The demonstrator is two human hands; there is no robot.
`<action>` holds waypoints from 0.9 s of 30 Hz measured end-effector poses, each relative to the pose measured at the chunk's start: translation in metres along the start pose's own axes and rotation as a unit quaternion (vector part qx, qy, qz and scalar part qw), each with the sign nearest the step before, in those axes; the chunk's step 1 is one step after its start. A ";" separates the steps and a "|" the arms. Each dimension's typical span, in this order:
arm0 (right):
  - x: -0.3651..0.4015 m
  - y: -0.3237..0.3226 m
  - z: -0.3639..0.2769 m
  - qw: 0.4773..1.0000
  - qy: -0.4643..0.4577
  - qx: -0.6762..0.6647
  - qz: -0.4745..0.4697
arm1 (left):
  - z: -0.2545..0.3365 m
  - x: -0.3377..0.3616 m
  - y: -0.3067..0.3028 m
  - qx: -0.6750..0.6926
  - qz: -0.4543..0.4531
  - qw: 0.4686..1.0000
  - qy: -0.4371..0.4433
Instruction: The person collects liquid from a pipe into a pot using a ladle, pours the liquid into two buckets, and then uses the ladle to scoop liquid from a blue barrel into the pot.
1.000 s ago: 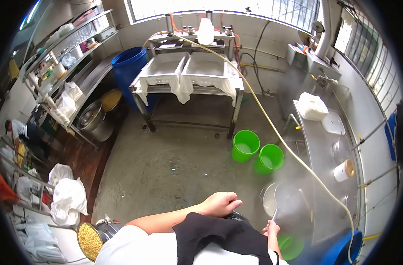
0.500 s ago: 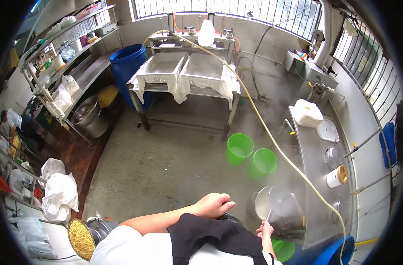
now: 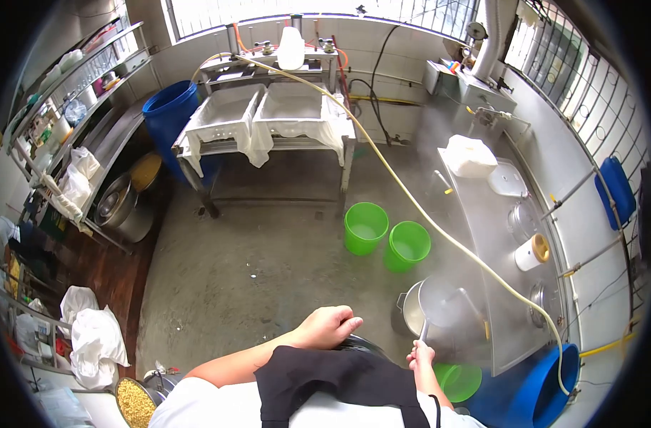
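Observation:
My right hand (image 3: pixel 421 354) is closed around the handle of a metal ladle (image 3: pixel 437 302), a round pan-like scoop held over the steaming metal pot (image 3: pixel 412 309). Steam partly blurs the scoop and the pot. Near the middle of the view, my left hand (image 3: pixel 328 327) is closed in a loose fist in front of my body, above a dark rounded edge; whether it holds anything is hidden. A green bucket (image 3: pixel 459 381) stands just below my right forearm. Two more green buckets (image 3: pixel 366 228) (image 3: pixel 408 246) stand on the floor beyond the pot.
A steel counter (image 3: pixel 475 207) runs along the right, with a white-wrapped block and a tub. A yellowish hose (image 3: pixel 439 230) crosses the view. Cloth-lined trays (image 3: pixel 226 107) sit on a back table. Blue barrels (image 3: pixel 170 118) (image 3: pixel 554 392), shelves and a person (image 3: pixel 4 230) are also visible.
The view has shifted, so the room's objects appear further left. The ladle stays over the pot in my right hand, and my left hand remains closed.

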State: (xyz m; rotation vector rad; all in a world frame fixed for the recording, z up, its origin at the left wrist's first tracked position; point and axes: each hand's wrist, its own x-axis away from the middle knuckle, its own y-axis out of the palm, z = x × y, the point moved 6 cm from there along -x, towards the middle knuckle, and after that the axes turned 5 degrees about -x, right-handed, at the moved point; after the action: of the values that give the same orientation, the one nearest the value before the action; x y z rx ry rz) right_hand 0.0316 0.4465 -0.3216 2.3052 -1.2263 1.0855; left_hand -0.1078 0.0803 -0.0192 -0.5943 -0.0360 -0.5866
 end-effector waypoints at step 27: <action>-0.002 -0.020 -0.009 0.998 -0.037 -0.021 0.041 | -0.018 -0.008 0.020 0.009 0.036 0.999 0.006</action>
State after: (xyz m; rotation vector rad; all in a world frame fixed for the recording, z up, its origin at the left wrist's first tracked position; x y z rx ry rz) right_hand 0.0427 0.4647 -0.3157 2.3014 -1.3685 0.9993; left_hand -0.1063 0.0885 -0.0464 -0.5712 -0.0081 -0.5201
